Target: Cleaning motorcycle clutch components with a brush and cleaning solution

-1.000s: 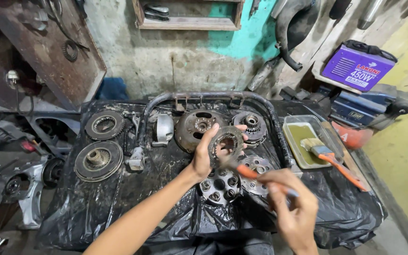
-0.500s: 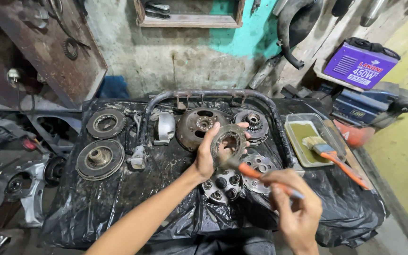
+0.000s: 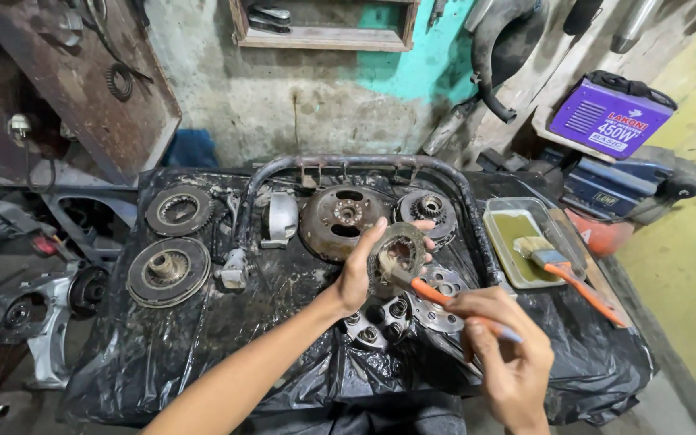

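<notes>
My left hand (image 3: 362, 270) holds up a round, greasy metal clutch part (image 3: 397, 254) above the work surface. My right hand (image 3: 509, 354) grips an orange-handled toothbrush (image 3: 437, 293), whose head rests against the lower face of that part. Just beneath them lie a silver hub with several posts (image 3: 380, 318) and a perforated silver plate (image 3: 441, 300). Everything sits on a black plastic sheet (image 3: 195, 338) smeared with oil.
Behind are a large rusty clutch drum (image 3: 338, 219), a gear assembly (image 3: 428, 211), two dark discs (image 3: 169, 270) (image 3: 179, 209) at left, and a small metal cover (image 3: 281, 217). A tray of yellowish liquid (image 3: 517, 242) holds an orange-handled paintbrush (image 3: 561, 270). A purple box (image 3: 610, 119) stands at right.
Both hands have stayed close to the same spot; the toothbrush has shifted slightly against the round part held in my left hand.
</notes>
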